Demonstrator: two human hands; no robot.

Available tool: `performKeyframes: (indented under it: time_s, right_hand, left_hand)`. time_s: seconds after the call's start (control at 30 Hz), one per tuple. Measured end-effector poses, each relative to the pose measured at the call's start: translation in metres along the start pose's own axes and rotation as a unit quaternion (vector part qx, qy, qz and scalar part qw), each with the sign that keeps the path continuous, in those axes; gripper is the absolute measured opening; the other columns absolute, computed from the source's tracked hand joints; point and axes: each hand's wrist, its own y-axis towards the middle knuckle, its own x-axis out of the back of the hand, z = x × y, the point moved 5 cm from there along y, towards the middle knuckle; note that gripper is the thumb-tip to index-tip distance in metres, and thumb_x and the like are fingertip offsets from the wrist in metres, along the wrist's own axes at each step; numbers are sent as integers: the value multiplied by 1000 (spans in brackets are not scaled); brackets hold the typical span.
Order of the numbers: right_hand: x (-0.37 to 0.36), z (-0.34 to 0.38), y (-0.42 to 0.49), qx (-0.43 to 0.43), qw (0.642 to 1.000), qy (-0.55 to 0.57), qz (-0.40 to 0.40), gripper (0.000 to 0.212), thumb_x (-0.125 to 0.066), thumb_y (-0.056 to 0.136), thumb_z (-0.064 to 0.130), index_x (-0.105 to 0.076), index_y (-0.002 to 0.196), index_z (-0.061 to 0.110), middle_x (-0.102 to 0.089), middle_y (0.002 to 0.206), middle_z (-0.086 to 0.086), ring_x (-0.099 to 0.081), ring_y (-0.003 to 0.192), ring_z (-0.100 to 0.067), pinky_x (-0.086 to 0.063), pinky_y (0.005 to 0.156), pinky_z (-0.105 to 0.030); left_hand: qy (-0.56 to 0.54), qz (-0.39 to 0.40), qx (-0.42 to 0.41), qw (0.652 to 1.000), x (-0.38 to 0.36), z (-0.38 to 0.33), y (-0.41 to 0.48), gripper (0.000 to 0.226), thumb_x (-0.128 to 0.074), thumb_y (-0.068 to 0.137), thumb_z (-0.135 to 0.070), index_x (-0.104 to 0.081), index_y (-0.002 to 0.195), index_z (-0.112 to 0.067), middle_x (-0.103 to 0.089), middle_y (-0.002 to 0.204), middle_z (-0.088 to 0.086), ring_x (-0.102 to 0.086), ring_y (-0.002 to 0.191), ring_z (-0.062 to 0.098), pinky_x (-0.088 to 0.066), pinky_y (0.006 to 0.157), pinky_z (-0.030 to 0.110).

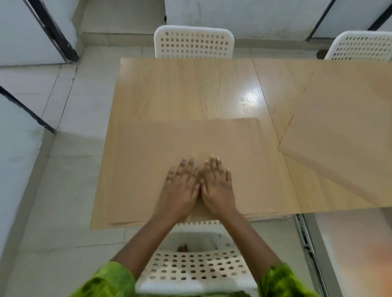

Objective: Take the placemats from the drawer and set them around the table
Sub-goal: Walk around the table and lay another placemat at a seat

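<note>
Placemats on the table (181,90) — one (346,131) lies angled at right, another (168,143) squared at the near edge, perhaps stacked; left hand (180,187) and right hand (218,187) press it flat, fingers spread, gripping nothing — apparently smoothing it.

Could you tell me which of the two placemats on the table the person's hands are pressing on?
The near placemat, lying square to the table edge in front of the person; both hands, left hand and right hand, rest flat on it. The other placemat lies skewed at right, untouched.
</note>
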Motion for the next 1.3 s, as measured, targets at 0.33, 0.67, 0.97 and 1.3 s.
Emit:
performKeyframes:
  time_s: [0.33,0.67,0.97,1.3]
  right_hand:
    - [-3,-57,-14,-41,997,-60,-36,75,16,79,60,16,142,21,18,155,3,20,140,-11,13,115,-38]
    - [23,-129,-19,-126,988,-67,-60,74,14,76,59,18,140,22,15,157,3,13,145,-14,9,116,-39]
    - [38,-134,-19,-136,990,16,-45,60,-19,99,42,-3,150,14,2,160,-1,7,147,-15,4,118,-39]
    - [112,-202,-38,-187,948,133,-222,35,-37,95,14,-53,126,7,-55,130,-10,-42,122,-27,-37,98,-36]
  left_hand:
    - [58,-43,61,996,-6,55,-19,68,-3,89,-61,-3,149,-28,3,159,1,4,146,18,4,116,39]
    - [24,-54,142,988,15,123,-38,87,12,80,-69,-15,148,-24,-9,159,5,-8,146,24,-8,116,43]
    - [-10,-46,120,992,28,84,-22,90,9,74,-60,-4,149,-11,-6,159,7,-1,147,19,3,118,39]
    - [-40,-40,-105,993,41,-123,89,81,0,82,-55,-25,145,-12,-26,155,4,-15,145,15,-5,118,34]
